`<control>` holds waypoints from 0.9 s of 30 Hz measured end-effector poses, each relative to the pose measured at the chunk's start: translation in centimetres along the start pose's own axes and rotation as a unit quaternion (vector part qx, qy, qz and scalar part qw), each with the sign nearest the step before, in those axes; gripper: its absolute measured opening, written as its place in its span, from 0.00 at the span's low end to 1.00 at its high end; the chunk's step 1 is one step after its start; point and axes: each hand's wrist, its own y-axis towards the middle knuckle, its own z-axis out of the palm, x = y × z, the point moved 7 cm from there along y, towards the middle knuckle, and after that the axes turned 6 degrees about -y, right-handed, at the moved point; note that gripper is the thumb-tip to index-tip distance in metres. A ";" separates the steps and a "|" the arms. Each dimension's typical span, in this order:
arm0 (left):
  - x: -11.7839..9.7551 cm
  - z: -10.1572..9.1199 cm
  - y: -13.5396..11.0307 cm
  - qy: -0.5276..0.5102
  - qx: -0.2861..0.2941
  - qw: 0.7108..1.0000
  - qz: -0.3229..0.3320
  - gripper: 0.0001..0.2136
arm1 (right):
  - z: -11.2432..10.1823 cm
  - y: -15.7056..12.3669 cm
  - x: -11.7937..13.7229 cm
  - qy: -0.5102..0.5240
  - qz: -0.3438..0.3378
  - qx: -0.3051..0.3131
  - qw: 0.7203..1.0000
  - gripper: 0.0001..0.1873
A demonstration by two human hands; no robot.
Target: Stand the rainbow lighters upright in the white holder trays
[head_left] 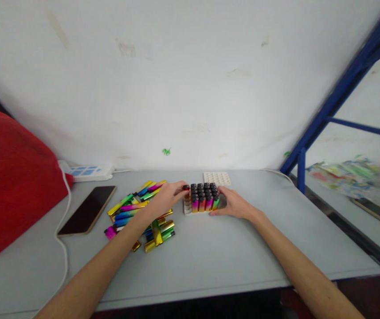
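Observation:
A small clear tray (187, 209) on the grey table holds several upright rainbow-coloured lighters (203, 197) with black tops. My left hand (168, 198) is pinched on one lighter (186, 188) at the tray's left side. My right hand (234, 203) rests against the tray's right side, fingers curled round it. A loose pile of metallic lighters (139, 212) lies on the table under and left of my left forearm.
A dark phone (88, 209) lies at the left, with a white cable (64, 221) running past it from a power strip (88, 172). A red bag (10, 177) fills the far left. An empty white tray (217, 178) sits behind. A blue metal frame (326, 115) rises right.

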 end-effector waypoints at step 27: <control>3.6 -10.6 -2.4 0.080 -0.181 0.977 -0.083 0.08 | -0.1 0.0 0.3 0.008 0.000 0.004 1.000 0.32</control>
